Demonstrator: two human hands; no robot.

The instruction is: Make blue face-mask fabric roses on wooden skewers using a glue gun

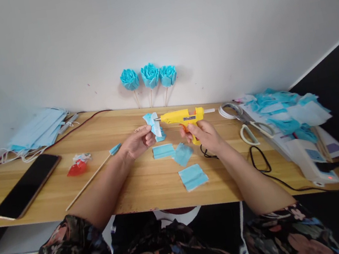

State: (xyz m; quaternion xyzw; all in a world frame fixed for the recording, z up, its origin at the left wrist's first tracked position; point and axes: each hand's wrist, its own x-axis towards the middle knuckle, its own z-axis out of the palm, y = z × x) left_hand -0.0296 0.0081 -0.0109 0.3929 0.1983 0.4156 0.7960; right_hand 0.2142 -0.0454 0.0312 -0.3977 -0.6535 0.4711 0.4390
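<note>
My left hand (140, 141) pinches a small blue and white fabric piece (153, 124) above the wooden table. Wrapped round the handle of a yellow glue gun (179, 117) is my right hand (203, 137). The gun points left, its nozzle at the fabric piece; whether they touch is hard to tell. Below the hands lie a blue strip (163, 151), a blue piece (182, 154) beside it and a blue square (193, 177). A thin stick (89, 181) with a blue tip (115, 149) rests by my left forearm.
Three blue flowers (150, 76) on sticks lean against the wall. Stacked masks (38, 129), a phone (27, 186) and a red-and-white item (78, 164) are left. Right are scissors (247, 125), blue scraps (286, 109), a power strip (313, 161) and a black cable (283, 184).
</note>
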